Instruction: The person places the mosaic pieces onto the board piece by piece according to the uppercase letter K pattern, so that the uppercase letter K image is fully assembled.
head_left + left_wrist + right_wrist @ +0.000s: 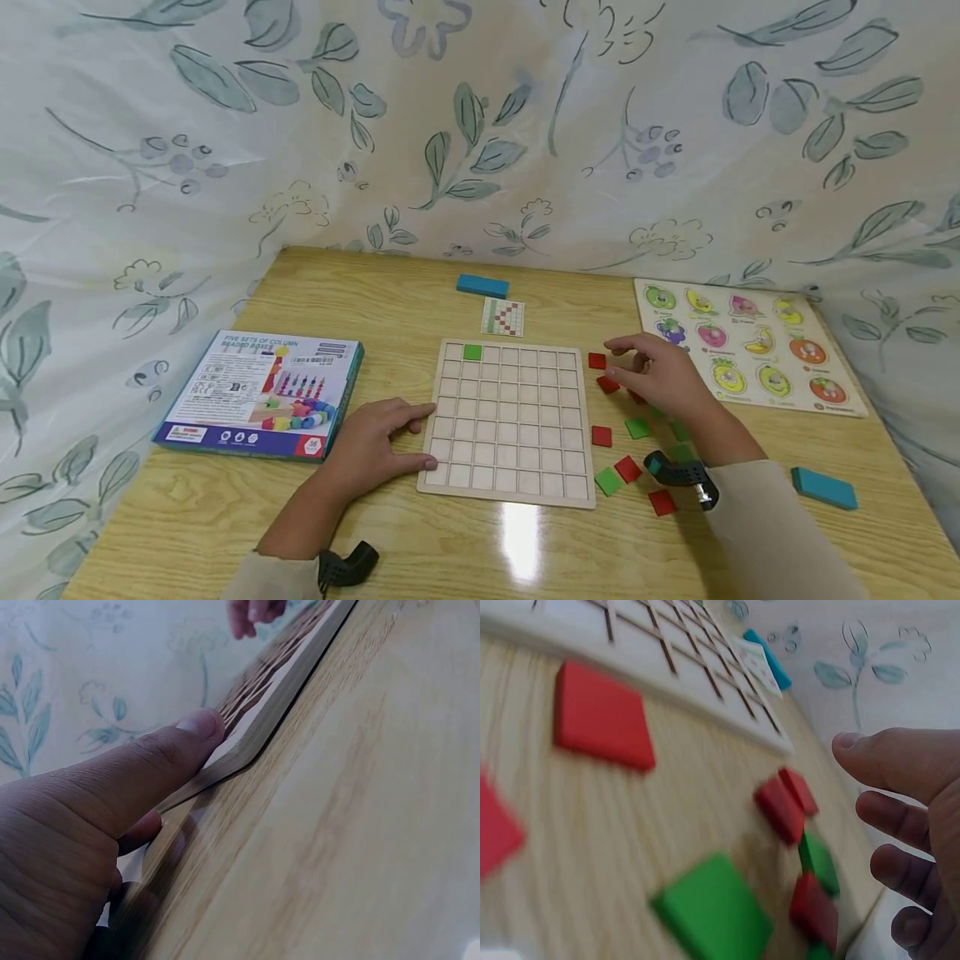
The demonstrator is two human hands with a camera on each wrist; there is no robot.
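A wooden grid board [510, 421] lies in the middle of the table with one green tile [472, 352] in its top row. My left hand [375, 446] rests on the board's left edge, the thumb [161, 761] pressing flat on the rim [255, 742]. My right hand [656, 371] hovers with relaxed fingers [889, 814] over loose red tiles [597, 361] and green tiles [637, 427] right of the board, holding nothing. In the right wrist view a red tile [601, 716] and a green tile [714, 907] lie on the wood.
A blue toy box [262, 393] lies at the left. A pattern card [502, 317] and a blue block [482, 286] sit behind the board. A fruit peg puzzle [746, 343] is at the right, another blue block [823, 487] near the right front. Patterned cloth surrounds the table.
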